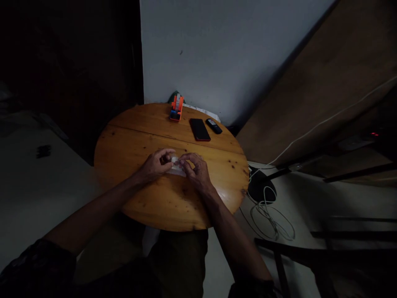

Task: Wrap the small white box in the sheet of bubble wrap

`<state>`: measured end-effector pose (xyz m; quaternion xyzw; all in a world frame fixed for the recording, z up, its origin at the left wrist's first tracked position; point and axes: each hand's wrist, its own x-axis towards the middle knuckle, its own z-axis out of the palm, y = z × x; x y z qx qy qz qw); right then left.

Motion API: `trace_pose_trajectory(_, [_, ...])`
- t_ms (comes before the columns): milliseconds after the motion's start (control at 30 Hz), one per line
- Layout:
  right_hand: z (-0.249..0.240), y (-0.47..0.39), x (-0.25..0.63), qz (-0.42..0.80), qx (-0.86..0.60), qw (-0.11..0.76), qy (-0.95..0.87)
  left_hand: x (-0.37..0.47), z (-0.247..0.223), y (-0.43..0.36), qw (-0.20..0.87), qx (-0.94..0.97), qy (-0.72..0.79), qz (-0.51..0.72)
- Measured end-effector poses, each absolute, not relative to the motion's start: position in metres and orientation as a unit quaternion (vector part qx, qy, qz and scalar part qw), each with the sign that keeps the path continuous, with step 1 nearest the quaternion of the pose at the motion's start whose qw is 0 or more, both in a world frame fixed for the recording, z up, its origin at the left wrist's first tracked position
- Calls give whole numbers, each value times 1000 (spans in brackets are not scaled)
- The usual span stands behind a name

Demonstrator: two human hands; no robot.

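Note:
Over the middle of the round wooden table (149, 198), my left hand (157, 162) and my right hand (195, 169) meet with their fingertips close together. Between them is a small, crumpled, clear or whitish piece (174, 159), perhaps thin plastic; its exact kind cannot be made out. Both hands pinch it, the left from one side and the right from the other. Beneath the fingers a flat white strip (177, 171) lies on the tabletop, partly covered by my hands.
Toward the back stand an orange tape dispenser (177, 108), a dark phone-like slab (200, 129) and a small keypad phone (214, 126). White papers (201, 111) lie along the wall side. Coiled pale cable (269, 219) rests on the floor at right, near dark furniture (288, 250).

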<state>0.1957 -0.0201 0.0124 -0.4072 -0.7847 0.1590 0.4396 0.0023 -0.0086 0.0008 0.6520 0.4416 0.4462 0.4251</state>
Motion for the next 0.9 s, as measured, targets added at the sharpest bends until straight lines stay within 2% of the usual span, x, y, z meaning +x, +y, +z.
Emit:
trace_pose_trajectory(300, [18,-24,198,120,-406,370,-827,0,0,-9,398,684,422,442])
trace_pose_trajectory(667, [18,-24,202,86,-380,366,-845,-1,-3,-8,360,716,404,441])
trace_pose_trajectory(900, [21,-26,200,49,-383,336,-859,-1,1,-10,348,730,392,439])
